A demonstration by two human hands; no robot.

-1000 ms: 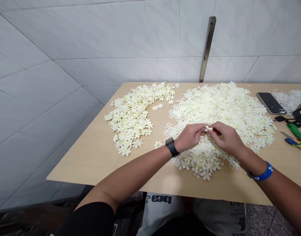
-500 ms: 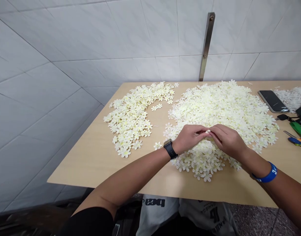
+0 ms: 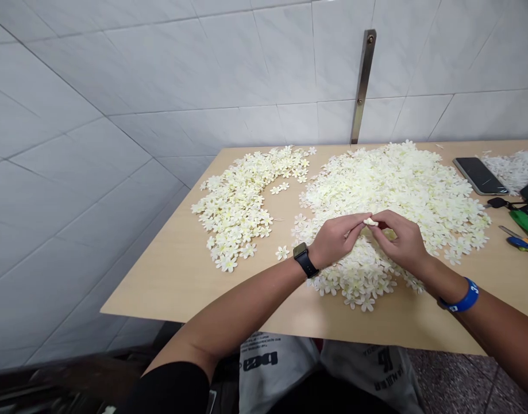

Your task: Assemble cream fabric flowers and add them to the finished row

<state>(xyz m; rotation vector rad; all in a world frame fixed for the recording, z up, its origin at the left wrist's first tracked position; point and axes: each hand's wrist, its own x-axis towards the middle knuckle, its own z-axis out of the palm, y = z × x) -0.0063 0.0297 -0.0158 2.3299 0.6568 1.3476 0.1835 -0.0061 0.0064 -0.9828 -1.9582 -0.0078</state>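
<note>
Fingertips of my left hand (image 3: pixel 336 237) and my right hand (image 3: pixel 399 238) meet above the large pile, both pinching one small cream artificial flower (image 3: pixel 370 222). Its petals look bunched together between the fingers. Beneath my hands spreads a big heap of pale artificial flowers (image 3: pixel 397 178), partly hidden by them. To the left lies a second, curved heap of similar flowers (image 3: pixel 235 213) with yellower centres. A single loose flower (image 3: pixel 282 252) rests on the table by my left wrist.
A phone (image 3: pixel 480 176) lies right of the large heap, beside a pile of small white pieces (image 3: pixel 516 169). Scissors with coloured handles (image 3: pixel 522 241) and a green item (image 3: pixel 524 224) sit at the right. Behind the table (image 3: pixel 160 276) rises a tiled wall with a metal strip (image 3: pixel 363 86).
My hands have risen slightly, and more of the pinched flower shows between the fingertips. The camera view has shifted a little; the heaps look unchanged.
</note>
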